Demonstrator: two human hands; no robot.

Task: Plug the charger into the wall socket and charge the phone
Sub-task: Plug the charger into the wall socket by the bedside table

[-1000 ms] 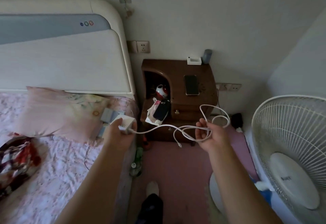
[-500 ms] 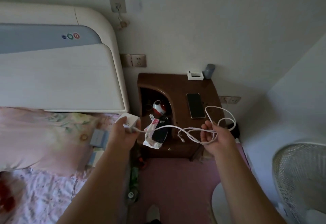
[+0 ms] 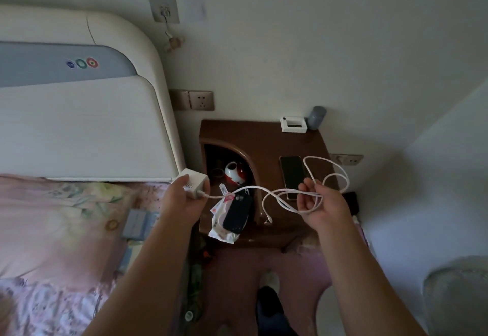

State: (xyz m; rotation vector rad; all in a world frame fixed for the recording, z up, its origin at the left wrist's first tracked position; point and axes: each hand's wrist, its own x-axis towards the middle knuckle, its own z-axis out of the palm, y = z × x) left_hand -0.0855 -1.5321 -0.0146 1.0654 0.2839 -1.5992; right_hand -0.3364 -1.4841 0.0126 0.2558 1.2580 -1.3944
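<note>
My left hand (image 3: 182,201) grips a white charger block (image 3: 195,181) beside the bed's headboard. Its white cable (image 3: 266,195) runs rightward in loose loops to my right hand (image 3: 323,203), which holds the coiled part above the nightstand. The cable's free plug end (image 3: 268,220) dangles below. A dark phone (image 3: 293,175) lies flat on the brown nightstand (image 3: 253,137), partly behind my right fingers. A beige wall socket (image 3: 201,100) sits on the wall above the nightstand's left corner, well above the charger.
A second socket strip (image 3: 347,160) is low on the wall right of the nightstand. A white box (image 3: 293,124) and grey cylinder (image 3: 316,117) stand at its back. A packet and dark object (image 3: 232,216) lie in its open shelf. Bed at left, fan (image 3: 456,296) bottom right.
The view has tilted up and closer to the wall and nightstand. Both hands have moved forward with the charger and cable, now over the nightstand's front.
</note>
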